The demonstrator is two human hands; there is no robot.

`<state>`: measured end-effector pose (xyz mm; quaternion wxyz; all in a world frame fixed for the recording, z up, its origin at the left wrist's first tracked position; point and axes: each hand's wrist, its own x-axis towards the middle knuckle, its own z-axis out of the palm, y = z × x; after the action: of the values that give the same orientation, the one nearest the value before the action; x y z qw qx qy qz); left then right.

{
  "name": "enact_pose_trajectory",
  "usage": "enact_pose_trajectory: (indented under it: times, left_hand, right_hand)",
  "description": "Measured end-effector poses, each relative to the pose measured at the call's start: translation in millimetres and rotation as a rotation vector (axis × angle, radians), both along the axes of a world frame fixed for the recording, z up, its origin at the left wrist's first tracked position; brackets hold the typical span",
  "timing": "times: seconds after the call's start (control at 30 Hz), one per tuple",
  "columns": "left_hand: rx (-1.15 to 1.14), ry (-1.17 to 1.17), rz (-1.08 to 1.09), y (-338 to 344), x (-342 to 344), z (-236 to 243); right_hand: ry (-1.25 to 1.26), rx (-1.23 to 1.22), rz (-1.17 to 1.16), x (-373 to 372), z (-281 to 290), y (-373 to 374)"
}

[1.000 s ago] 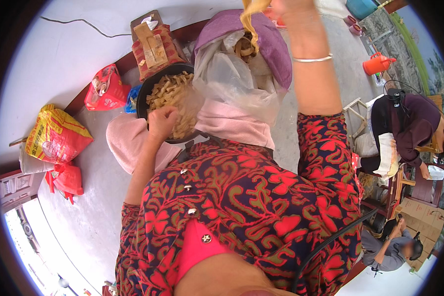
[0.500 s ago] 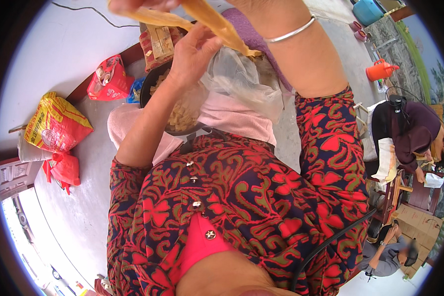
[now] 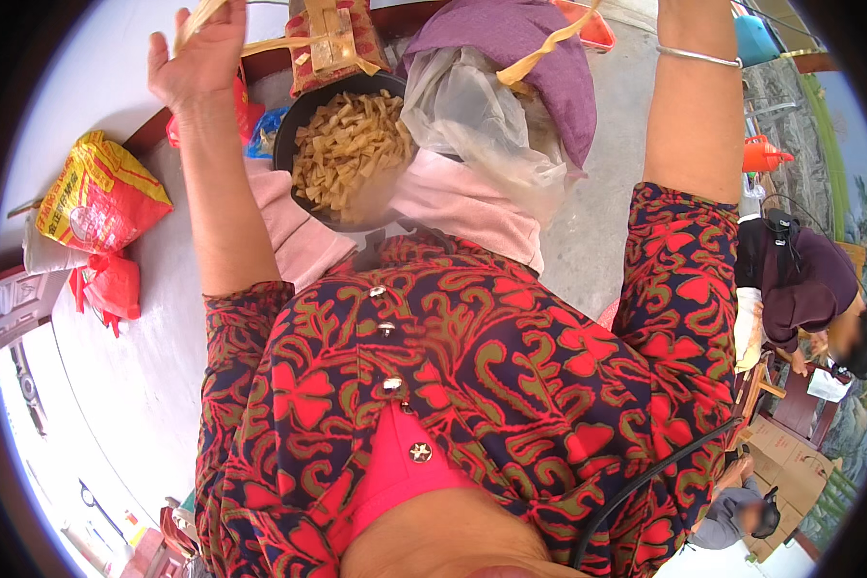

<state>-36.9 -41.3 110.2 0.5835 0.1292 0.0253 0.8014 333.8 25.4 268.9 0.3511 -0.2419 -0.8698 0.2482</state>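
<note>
My left hand (image 3: 197, 67) is raised at the upper left, closed on a long pale-yellow strip (image 3: 202, 19). My right hand (image 3: 689, 14) is at the top right edge, its fingers out of frame. Another part of yellow strip (image 3: 549, 48) hangs between the hands over a purple sack (image 3: 564, 120) lined with clear plastic (image 3: 462, 111). Below and between the hands, a dark round pan (image 3: 284, 144) holds many chopped tan pieces (image 3: 352, 144), beside pink cloths (image 3: 462, 202) over my lap. Behind it a wooden board (image 3: 328, 34) rests on a red patterned cushion (image 3: 356, 72).
Yellow-red (image 3: 101, 193) and red bags (image 3: 111, 289) lie at the left. An orange container (image 3: 761, 154) and red tray (image 3: 588, 29) are behind. Two co-workers (image 3: 809, 279) (image 3: 737, 520) are at the right, near cardboard (image 3: 775, 453).
Both hands rose with the yellow strip, coming together at the top, then spread apart to left and right. The pan of pieces is uncovered again.
</note>
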Motion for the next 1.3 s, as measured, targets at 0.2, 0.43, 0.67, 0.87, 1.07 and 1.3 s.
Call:
enact_pose_trajectory:
  times: [0.2,0.43,0.67,0.87,1.07,1.3]
  left_hand:
    - [-0.048,-0.102,0.045,-2.9,-55.3,-45.0]
    - [-0.559,0.793,-0.041,-10.0,59.5,-70.1]
    - [-0.581,1.577,-0.119,-2.9,94.4,-76.0]
    - [-0.430,1.531,-0.140,-1.5,85.0,-105.1]
    - [-0.286,1.647,-0.185,2.9,64.3,-87.0]
    - [-0.174,1.005,0.037,16.0,37.1,-43.4]
  right_hand:
    - [-0.125,0.466,-0.658,52.8,-104.0,142.7]
    - [-0.394,-0.033,0.324,-69.6,-197.5,73.8]
    - [0.040,-0.618,0.336,-138.8,-241.4,29.2]
    - [0.221,-0.590,0.564,-180.1,-220.9,13.1]
    - [0.555,-1.018,0.521,-203.0,-177.9,16.7]
    - [0.419,-1.374,0.599,-200.8,-212.5,19.4]
